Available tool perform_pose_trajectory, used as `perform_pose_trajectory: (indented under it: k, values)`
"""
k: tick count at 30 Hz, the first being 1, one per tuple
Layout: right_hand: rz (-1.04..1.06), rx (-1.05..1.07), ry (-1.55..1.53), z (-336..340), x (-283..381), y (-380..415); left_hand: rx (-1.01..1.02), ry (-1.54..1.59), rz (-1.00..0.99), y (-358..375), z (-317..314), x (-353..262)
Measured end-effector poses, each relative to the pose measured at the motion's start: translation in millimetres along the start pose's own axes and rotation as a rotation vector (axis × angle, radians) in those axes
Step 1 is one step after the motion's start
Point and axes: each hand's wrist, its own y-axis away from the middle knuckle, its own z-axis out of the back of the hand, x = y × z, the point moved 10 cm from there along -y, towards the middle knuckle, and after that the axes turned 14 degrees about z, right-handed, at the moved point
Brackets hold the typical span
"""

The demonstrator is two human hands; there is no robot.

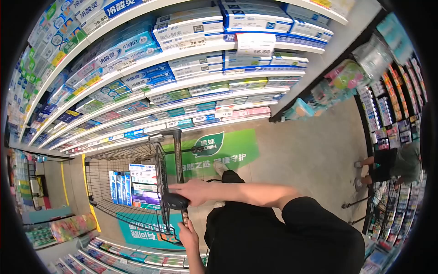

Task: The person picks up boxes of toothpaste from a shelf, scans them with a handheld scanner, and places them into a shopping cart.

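Note:
A black wire shopping cart (102, 180) stands in front of me, at the left. My right hand (195, 192) lies over the middle of the cart handle (179, 157), beside a black rounded fitting (176, 201), with one finger stretched forward. Lower down, my left hand (188, 234) is wrapped round the same handle, its thumb along the bar. Inside the basket, blue and white boxes (119, 187) stand upright in a row. Next to them are stacked white and purple boxes (145, 187). The undersides of both hands are hidden.
Shelves (159, 102) of toothpaste boxes line the top side, and another low shelf (132, 258) runs along the bottom. Green floor sticker (237, 148) beside the cart. At the right, another person (404, 164) stands near a second cart (381, 205) and product racks.

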Motion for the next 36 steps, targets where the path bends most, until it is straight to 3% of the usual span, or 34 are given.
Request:
perform_pose_trajectory:
  k: [2, 3, 5, 7, 10, 13, 16, 18, 20, 23, 26, 30, 33, 36]
  values:
    - [0.079, 0.038, 0.047, -38.3, 9.6, -9.9, 0.024, 0.055, -0.013, 13.2, 1.0, 38.9]
    - [0.027, 0.103, -0.025, -11.6, -36.0, 0.8, 0.006, 0.087, -0.035, 1.9, -8.5, -0.5]
    - [0.024, 0.173, -0.074, -7.6, -45.1, -6.9, -0.163, 0.185, -0.141, -16.0, 10.2, 9.1]
    - [0.113, 0.073, -0.140, -7.5, -55.6, -13.4, -0.383, 0.503, -0.055, -41.7, 60.9, 11.7]
    - [0.096, 0.122, -0.162, -1.6, -57.6, -13.4, -0.555, 0.441, -0.319, -37.5, 170.3, -125.1]
    - [0.125, 0.143, -0.192, -5.5, -65.1, -14.3, -0.523, 0.381, -0.709, -43.1, 216.9, -278.7]
    - [0.142, 0.165, -0.173, 4.1, -61.9, -11.9, -0.303, 0.071, -1.078, -26.6, 183.2, -435.6]
    - [0.159, 0.147, -0.164, -1.1, -63.5, -12.4, -0.311, -0.298, -1.382, -4.9, 138.6, -509.2]
    - [0.125, 0.223, -0.166, 2.9, -62.8, -12.6, -0.358, -0.405, -1.447, -25.2, 107.5, -550.2]
    - [0.121, 0.252, -0.180, 1.7, -64.0, -9.7, -0.643, -0.509, -1.599, -32.5, 91.2, -592.5]
    - [0.170, 0.235, -0.149, 15.6, -59.7, -6.7, -0.567, -0.520, -1.693, -37.4, 85.6, -612.8]
    - [0.152, 0.203, -0.169, 20.1, -61.5, -4.6, -0.503, -0.538, -1.529, -71.1, 85.8, -642.1]
    - [0.164, 0.170, -0.180, 21.6, -64.2, -4.6, -0.571, -0.597, -1.344, -90.2, 90.1, -662.3]
    - [0.148, 0.189, -0.206, 18.8, -64.8, -3.2, -0.572, -0.587, -1.339, -107.9, 89.7, -669.2]
